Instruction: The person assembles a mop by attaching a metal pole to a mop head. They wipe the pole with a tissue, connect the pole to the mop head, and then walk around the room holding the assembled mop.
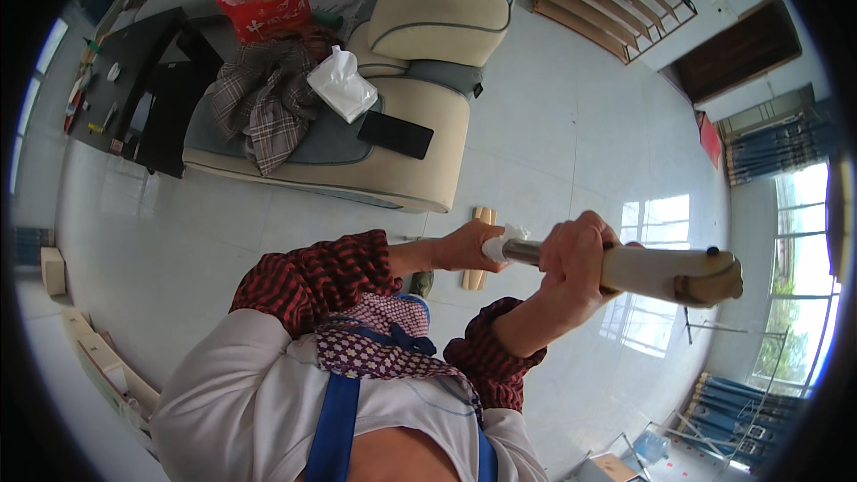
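Both hands hold a metal pole (525, 253) with a thick white end grip (652, 273), browned at its tip, which points up and to the right. My right hand (576, 259) is wrapped round the pole just below that grip. Lower down, my left hand (466, 245) is closed round it at a white collar (495, 248). The pole's far end is hidden behind my left hand and arm. On the floor beyond that hand is a tan slatted piece (482, 278); whether it joins the pole I cannot tell.
A cream and grey sofa (420, 183) stands ahead, bearing a black tablet-like slab (395, 134), a white tissue pack (343, 86), a plaid cloth (272, 112) and a red bag (264, 4). A black table (125, 89) is at left, a shoe rack (616, 0) at far right, a metal frame (736, 330) at right.
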`<move>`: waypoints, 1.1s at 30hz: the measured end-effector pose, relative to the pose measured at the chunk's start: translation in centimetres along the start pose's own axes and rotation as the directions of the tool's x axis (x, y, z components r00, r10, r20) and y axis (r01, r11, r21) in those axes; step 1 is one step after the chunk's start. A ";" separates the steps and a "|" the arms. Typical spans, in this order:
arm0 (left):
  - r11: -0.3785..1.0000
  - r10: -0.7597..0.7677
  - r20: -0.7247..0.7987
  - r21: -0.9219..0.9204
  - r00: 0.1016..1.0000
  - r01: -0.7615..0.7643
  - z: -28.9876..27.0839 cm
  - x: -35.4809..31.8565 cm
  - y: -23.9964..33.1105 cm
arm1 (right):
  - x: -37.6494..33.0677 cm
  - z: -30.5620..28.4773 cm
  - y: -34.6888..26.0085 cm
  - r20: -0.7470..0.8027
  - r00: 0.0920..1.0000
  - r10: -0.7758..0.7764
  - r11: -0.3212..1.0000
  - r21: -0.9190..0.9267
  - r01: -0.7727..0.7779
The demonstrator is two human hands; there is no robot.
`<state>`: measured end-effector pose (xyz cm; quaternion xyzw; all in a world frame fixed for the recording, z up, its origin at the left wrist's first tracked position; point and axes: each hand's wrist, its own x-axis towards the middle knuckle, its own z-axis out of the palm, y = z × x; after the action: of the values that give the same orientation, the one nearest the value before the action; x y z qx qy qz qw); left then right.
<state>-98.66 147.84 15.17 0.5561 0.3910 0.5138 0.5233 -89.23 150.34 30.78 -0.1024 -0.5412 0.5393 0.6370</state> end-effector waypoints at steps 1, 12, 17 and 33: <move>0.999 -0.014 0.001 0.049 1.000 0.014 -0.1 0.2 -0.6 | 0.1 -0.2 0.2 0.000 1.000 0.001 0.999 0.037 -0.001; 0.972 0.103 -0.059 0.218 0.993 -0.088 -1.7 0.6 -1.6 | 1.5 -0.9 2.2 0.198 0.976 -0.089 0.996 -0.003 0.091; 0.973 0.176 -0.159 0.175 0.971 -0.148 -2.7 1.1 -1.8 | 2.3 -2.6 2.1 0.084 0.978 -0.189 0.923 -0.326 0.206; 0.960 0.244 -0.308 0.209 0.919 -0.185 -0.8 2.4 -2.7 | 6.3 -4.9 2.4 0.227 0.957 0.183 0.925 0.291 -0.246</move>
<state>-98.77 150.73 12.84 0.5453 0.4535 0.6178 0.3396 -87.73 158.59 30.81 -0.0043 -0.4931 0.6930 0.5259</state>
